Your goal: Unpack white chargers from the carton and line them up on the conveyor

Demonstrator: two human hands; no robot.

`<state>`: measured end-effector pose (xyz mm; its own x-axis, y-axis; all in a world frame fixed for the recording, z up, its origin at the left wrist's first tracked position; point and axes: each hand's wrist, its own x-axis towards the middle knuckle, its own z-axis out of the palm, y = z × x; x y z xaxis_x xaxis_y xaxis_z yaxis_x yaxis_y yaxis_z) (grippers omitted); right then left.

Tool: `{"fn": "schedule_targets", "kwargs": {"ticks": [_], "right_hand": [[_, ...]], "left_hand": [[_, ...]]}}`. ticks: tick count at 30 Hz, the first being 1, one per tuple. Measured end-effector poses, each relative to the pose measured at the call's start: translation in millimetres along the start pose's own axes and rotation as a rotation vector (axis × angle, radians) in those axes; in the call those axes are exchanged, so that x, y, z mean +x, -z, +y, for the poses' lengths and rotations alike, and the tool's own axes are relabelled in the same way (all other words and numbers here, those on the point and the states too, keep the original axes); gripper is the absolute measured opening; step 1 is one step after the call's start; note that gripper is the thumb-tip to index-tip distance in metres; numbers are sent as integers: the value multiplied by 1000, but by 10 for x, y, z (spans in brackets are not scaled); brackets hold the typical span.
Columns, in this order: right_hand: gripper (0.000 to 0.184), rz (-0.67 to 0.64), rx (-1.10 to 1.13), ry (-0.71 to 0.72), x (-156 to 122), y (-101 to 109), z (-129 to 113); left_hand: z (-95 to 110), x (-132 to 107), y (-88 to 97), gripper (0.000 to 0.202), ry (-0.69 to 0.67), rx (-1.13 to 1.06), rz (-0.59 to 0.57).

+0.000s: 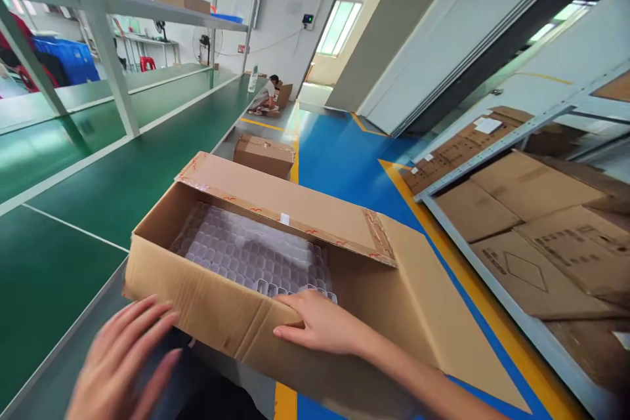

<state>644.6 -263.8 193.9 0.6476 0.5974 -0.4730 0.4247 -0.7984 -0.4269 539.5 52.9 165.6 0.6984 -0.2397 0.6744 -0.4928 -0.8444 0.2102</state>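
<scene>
A long cardboard box point(197, 289) stands open in front of me, its far flap point(285, 200) folded outward. Inside lie rows of clear plastic containers point(236, 236), packed tightly toward the left. My right hand point(319, 321) grips the near wall of the box, with the thumb outside and the fingers over the top edge. Some containers near those fingers are partly hidden. At the lower left, my left hand point(123, 361) is open, its fingers apart and slightly blurred, close to the outside of the near wall. It holds nothing.
A green-topped workbench point(172, 144) runs along the left. Another closed carton point(263, 156) sits on the floor beyond the box. On the right, a metal rack point(492, 275) carries flattened cartons point(541, 190). A person point(268, 97) crouches near the doorway at the back.
</scene>
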Motion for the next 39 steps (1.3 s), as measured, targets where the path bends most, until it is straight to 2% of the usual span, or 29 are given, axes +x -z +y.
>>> {"fn": "schedule_targets", "kwargs": {"ticks": [2,3,6,8,10,12,14,15,18,20,23,28,29,32,34,36,39], "right_hand": [[33,5,34,-30,-44,-75,-38],[38,-1,61,-21,-60,-89,-36],[53,-34,172,97,-18,-28,110],[50,-139,275,231,114,72,342],[47,-205,317,297,301,145,654],[45,-102,173,264,480,125,971],[68,-54,-27,298,602,-6,1217],[77,-69,-99,357,639,-102,1303],[81,-113,-179,561,696,-416,1449],[77,-96,-219,609,727,-578,1509],[77,-111,-322,603,784,-699,1584],[106,-172,-457,589,840,-720,1581],[104,-163,-473,594,845,-731,1572],[77,-51,-493,625,869,-796,1572],[68,-6,-486,642,893,-819,1583],[68,-26,-480,641,924,-767,1569],[83,-50,-481,573,977,-501,1444]], "left_hand": [[186,286,-382,36,-80,-16,-99],[241,402,-583,32,-92,-14,-111],[250,532,-1055,24,-98,58,17],[179,475,-1193,26,-126,100,60],[104,395,-1225,27,-141,110,66],[54,351,-1223,26,-145,103,79],[36,350,-1234,25,-145,95,100],[35,360,-1247,25,-149,91,112],[41,392,-1289,27,-165,85,148],[42,399,-1302,28,-180,83,150],[40,386,-1295,28,-170,83,127],[38,378,-1284,27,-170,79,124],[37,381,-1285,27,-175,77,123],[39,391,-1292,27,-176,83,121],[45,398,-1301,29,-177,90,133],[50,409,-1311,30,-178,98,137],[38,434,-1323,32,-179,111,132]]}}
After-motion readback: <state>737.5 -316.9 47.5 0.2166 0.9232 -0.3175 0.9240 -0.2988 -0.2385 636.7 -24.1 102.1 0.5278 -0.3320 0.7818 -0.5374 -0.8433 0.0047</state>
